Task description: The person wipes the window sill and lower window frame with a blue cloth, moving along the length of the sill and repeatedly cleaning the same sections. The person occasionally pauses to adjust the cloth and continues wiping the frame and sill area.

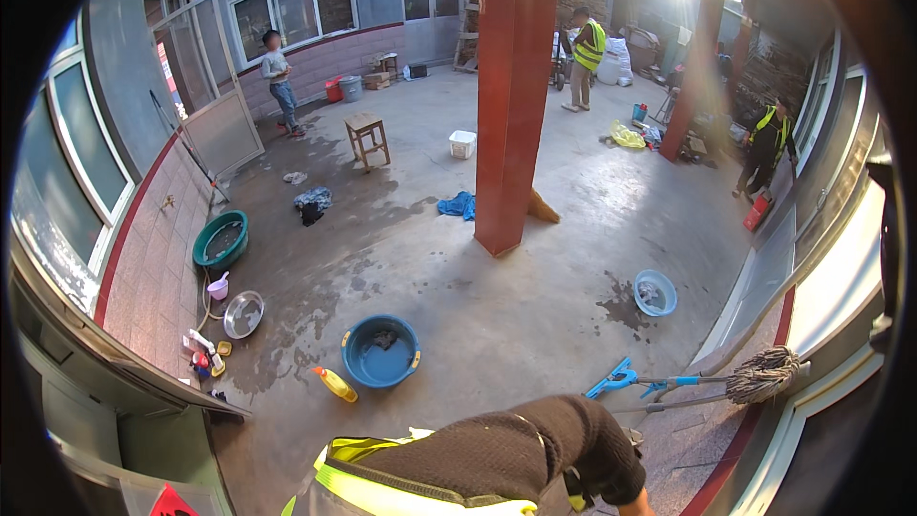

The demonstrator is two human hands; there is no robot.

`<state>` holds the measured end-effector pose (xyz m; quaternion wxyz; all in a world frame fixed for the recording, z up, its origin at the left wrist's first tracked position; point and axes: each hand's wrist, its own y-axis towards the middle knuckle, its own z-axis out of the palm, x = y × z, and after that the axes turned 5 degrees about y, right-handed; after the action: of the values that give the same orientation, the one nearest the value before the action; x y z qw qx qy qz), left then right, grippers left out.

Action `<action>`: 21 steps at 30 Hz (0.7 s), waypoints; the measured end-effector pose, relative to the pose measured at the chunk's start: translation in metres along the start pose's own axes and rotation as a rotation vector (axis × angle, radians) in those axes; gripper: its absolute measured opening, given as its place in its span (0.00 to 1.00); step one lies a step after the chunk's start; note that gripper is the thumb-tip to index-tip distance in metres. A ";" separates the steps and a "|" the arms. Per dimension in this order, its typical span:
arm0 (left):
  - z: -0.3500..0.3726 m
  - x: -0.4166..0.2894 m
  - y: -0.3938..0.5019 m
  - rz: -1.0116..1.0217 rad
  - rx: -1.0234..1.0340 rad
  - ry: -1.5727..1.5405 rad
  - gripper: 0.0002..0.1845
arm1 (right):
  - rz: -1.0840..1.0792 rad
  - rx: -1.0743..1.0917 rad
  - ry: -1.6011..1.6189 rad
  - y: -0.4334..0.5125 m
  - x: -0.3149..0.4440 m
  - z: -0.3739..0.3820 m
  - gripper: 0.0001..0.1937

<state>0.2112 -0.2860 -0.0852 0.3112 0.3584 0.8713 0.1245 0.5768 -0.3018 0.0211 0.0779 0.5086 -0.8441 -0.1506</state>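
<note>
My right arm, in a brown knitted sleeve, bends down at the bottom of the head view. Only a sliver of my right hand (636, 505) shows at the lower edge; its fingers, and anything in them, are hidden. My left hand is out of view. Before me on the wet concrete stands a blue plastic basin (380, 365) with water and a dark cloth in it. Beside it lies a yellow squeeze bottle (335, 385). A blue-headed squeegee (616, 378) and a string mop (763, 375) lean to the right, above my arm.
A red pillar (512, 107) rises ahead. Leftward are a green tub (221, 240), a metal bowl (243, 314) and a wooden stool (367, 140). A pale blue basin (655, 293) stands right. Three people are farther off, two in yellow vests (590, 46).
</note>
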 end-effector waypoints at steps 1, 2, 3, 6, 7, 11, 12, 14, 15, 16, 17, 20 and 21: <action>0.014 -0.005 0.029 0.034 -0.030 0.110 0.17 | 0.019 0.008 0.034 0.002 0.004 -0.002 0.21; 0.025 -0.008 0.052 0.053 -0.048 0.179 0.18 | 0.042 0.017 0.066 0.003 0.010 -0.002 0.21; 0.035 -0.010 0.073 0.066 -0.062 0.240 0.18 | 0.065 0.029 0.096 0.004 0.012 -0.005 0.21; 0.060 -0.017 0.116 0.090 -0.081 0.369 0.19 | 0.047 0.050 0.060 -0.004 0.020 0.001 0.23; 0.067 -0.019 0.126 0.099 -0.085 0.397 0.20 | 0.058 0.051 0.055 -0.013 0.019 -0.001 0.23; 0.081 -0.025 0.146 0.097 -0.096 0.459 0.21 | 0.081 0.071 0.043 -0.015 -0.009 0.009 0.23; 0.081 -0.027 0.147 0.092 -0.098 0.470 0.21 | 0.086 0.074 0.042 -0.015 -0.015 0.011 0.23; 0.077 -0.035 0.144 0.079 -0.091 0.500 0.22 | 0.098 0.074 0.041 -0.014 -0.021 0.013 0.22; 0.074 -0.040 0.139 0.075 -0.084 0.528 0.22 | 0.107 0.072 0.042 -0.012 -0.022 0.014 0.22; 0.070 -0.046 0.136 0.067 -0.075 0.566 0.23 | 0.114 0.068 0.043 -0.014 -0.019 0.013 0.22; 0.066 -0.051 0.133 0.056 -0.065 0.606 0.23 | 0.117 0.064 0.047 -0.014 -0.016 0.013 0.22; 0.056 -0.062 0.124 0.048 -0.099 0.681 0.23 | 0.117 0.052 0.049 -0.011 -0.008 0.010 0.22; 0.054 -0.064 0.123 0.044 -0.108 0.674 0.23 | 0.117 0.050 0.048 -0.010 -0.007 0.009 0.22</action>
<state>0.3476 -0.2440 -0.0444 0.0215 0.2987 0.9094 0.2886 0.5857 -0.2985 0.0097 0.0940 0.4638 -0.8737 -0.1123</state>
